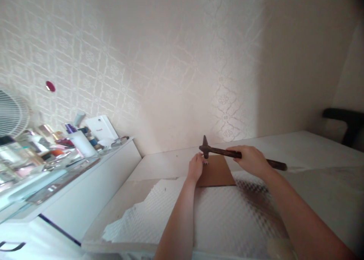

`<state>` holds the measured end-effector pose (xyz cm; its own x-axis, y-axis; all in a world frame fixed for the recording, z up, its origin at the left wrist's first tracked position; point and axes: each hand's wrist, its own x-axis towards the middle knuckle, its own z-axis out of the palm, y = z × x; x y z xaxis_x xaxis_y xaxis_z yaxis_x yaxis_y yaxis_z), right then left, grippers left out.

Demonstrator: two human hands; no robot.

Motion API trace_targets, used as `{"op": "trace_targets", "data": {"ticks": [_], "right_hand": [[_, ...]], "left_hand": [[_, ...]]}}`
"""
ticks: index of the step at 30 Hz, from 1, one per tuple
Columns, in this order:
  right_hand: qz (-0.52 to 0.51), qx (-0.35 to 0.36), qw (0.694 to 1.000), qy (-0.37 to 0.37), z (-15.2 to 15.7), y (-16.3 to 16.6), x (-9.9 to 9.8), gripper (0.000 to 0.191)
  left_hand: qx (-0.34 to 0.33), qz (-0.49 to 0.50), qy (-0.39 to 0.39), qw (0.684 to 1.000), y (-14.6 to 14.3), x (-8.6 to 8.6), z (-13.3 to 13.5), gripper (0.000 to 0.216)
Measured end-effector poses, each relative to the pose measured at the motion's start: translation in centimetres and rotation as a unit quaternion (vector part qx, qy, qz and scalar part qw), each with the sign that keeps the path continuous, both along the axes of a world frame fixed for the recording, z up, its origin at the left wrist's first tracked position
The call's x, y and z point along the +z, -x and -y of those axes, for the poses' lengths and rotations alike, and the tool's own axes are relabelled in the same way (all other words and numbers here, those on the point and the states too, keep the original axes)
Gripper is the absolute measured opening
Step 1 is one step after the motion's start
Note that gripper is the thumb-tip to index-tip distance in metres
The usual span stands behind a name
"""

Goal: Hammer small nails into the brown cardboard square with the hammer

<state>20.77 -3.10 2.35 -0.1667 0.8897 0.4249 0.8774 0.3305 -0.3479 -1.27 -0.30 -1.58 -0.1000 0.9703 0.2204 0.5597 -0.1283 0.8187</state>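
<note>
My right hand is closed around the dark handle of a hammer, whose head hovers just above the fingers of my left hand. My left hand is pinched at the far edge of a brown cardboard piece, holding something small that I cannot make out. The cardboard lies on a white textured sheet spread over a white table by the wall.
A white shelf at the left carries several bottles, jars and a white box. A fan stands at the far left. A dark chair armrest shows at the right. The patterned wall rises behind the table.
</note>
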Motion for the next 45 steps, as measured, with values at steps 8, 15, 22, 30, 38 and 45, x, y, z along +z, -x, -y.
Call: {"op": "trace_targets", "data": {"ticks": [8,15,22,30,38,45], "right_hand": [[-0.003,-0.007,1.0,-0.014,0.04,0.08,-0.13,0.046],[0.003,0.001,1.0,-0.01,-0.07,0.0,-0.3,0.049],[0.008,0.008,1.0,0.003,-0.01,0.01,-0.11,0.049],[0.007,0.0,1.0,-0.002,0.08,0.16,-0.18,0.049],[-0.004,-0.003,1.0,-0.014,0.15,0.13,-0.11,0.049],[-0.014,-0.005,1.0,-0.011,-0.03,0.14,-0.19,0.047]], "left_hand": [[-0.002,0.015,0.0,1.0,0.08,-0.34,-0.25,0.046],[-0.002,-0.001,0.002,1.0,-0.09,0.19,0.21,0.047],[0.001,-0.014,0.003,1.0,-0.05,0.08,0.11,0.049],[-0.005,-0.015,-0.006,1.0,0.1,-0.29,-0.14,0.049],[0.001,-0.002,0.006,1.0,-0.03,0.03,0.04,0.047],[0.003,-0.011,0.008,1.0,-0.04,0.01,0.11,0.049]]}}
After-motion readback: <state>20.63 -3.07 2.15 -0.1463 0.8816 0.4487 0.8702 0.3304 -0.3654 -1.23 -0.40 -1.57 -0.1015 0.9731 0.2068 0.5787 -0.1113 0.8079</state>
